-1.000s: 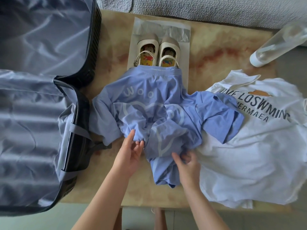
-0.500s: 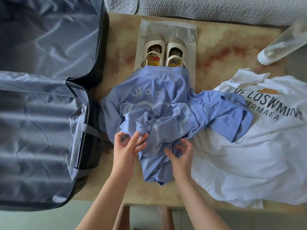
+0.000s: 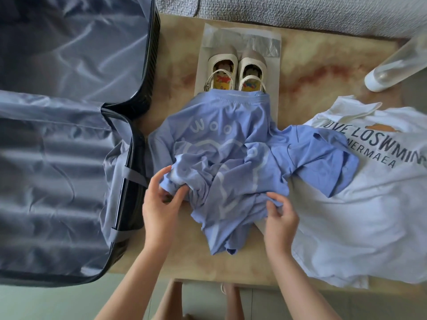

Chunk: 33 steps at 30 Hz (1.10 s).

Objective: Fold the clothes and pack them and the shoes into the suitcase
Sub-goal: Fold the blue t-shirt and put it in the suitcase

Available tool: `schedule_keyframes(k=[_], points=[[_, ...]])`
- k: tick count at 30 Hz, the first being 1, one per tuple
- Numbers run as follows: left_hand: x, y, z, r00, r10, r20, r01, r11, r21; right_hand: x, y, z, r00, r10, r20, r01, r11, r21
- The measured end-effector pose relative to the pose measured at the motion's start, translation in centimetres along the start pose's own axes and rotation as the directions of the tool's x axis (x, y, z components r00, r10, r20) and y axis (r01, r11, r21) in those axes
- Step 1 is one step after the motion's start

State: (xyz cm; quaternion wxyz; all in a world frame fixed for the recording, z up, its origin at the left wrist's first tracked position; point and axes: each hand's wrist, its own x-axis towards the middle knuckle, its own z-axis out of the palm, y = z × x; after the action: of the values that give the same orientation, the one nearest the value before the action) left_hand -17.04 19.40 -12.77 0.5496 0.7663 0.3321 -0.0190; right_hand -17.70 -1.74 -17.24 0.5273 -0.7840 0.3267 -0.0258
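A crumpled blue T-shirt (image 3: 231,153) with a white print lies in the middle of the table. My left hand (image 3: 159,202) pinches its bunched fabric at the left. My right hand (image 3: 280,218) grips a fold at its lower right. A pair of cream shoes (image 3: 236,70) stands on a clear plastic bag just beyond the blue shirt's collar. A white T-shirt (image 3: 360,215) with dark lettering lies spread at the right, partly under a blue sleeve. The open suitcase (image 3: 64,139) with grey lining fills the left side.
A clear bottle with a white cap (image 3: 392,68) lies at the table's far right corner. A grey textured sofa (image 3: 300,12) runs along the back edge. The beige marbled tabletop (image 3: 323,65) shows between the shoes and the bottle. My legs are visible below the table's front edge.
Both hands have shifted on the blue T-shirt: the left now pinches the bunched fabric, the right moved outward onto a lower-right fold. The camera view drifted slightly.
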Motion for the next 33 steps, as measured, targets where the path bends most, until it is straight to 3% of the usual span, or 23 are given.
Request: schedule_keyframes(k=[6,10,14,16,18,20,22,24,27,29,33], points=[[0.4,1.9,-3.9,0.978,0.167,-0.126,-0.143,0.973,0.179,3.8,-0.2,-4.3,0.992,-0.094,-0.080,0.084,0.990,-0.112],[0.7,0.3,-3.0,0.970,0.240,-0.018,-0.206,0.865,0.457,4.2,0.1,-3.4,0.991,-0.130,-0.022,0.124,0.973,-0.194],[0.2,-2.9,-0.4,0.971,0.217,0.099,-0.229,0.740,0.632,1.6,1.3,-1.5,0.995,0.021,0.093,-0.001,0.979,-0.206],[-0.8,-3.9,0.4,0.951,0.256,0.173,-0.307,0.713,0.631,-0.6,2.0,-1.1,0.994,0.080,0.070,-0.066,0.981,-0.180],[-1.9,-5.0,0.6,0.947,0.249,0.203,-0.321,0.743,0.587,-3.0,2.9,-0.6,0.981,0.129,0.147,-0.109,0.985,-0.135],[-2.8,-5.8,0.5,0.963,0.219,0.157,-0.269,0.798,0.539,-4.9,3.5,0.2,0.945,0.170,0.281,-0.136,0.981,-0.135],[-3.3,-6.3,0.4,0.984,0.118,0.132,-0.167,0.866,0.470,-5.8,4.0,1.3,0.935,0.187,0.302,-0.145,0.977,-0.155],[-3.3,-6.6,0.5,0.984,0.018,0.179,-0.102,0.874,0.475,-5.8,4.3,2.7,0.961,0.149,0.235,-0.097,0.971,-0.217],[-2.3,-7.6,1.1,0.962,0.092,0.256,-0.234,0.758,0.608,-5.3,3.6,3.9,0.975,0.138,0.174,-0.090,0.962,-0.256],[-1.2,-7.8,0.9,0.963,0.115,0.245,-0.250,0.723,0.644,-4.8,3.1,3.7,0.980,0.121,0.160,-0.082,0.969,-0.232],[-0.5,-5.3,-0.1,0.982,0.125,0.139,-0.179,0.837,0.517,-4.1,2.9,0.4,0.971,0.000,0.240,0.051,0.977,-0.206]])
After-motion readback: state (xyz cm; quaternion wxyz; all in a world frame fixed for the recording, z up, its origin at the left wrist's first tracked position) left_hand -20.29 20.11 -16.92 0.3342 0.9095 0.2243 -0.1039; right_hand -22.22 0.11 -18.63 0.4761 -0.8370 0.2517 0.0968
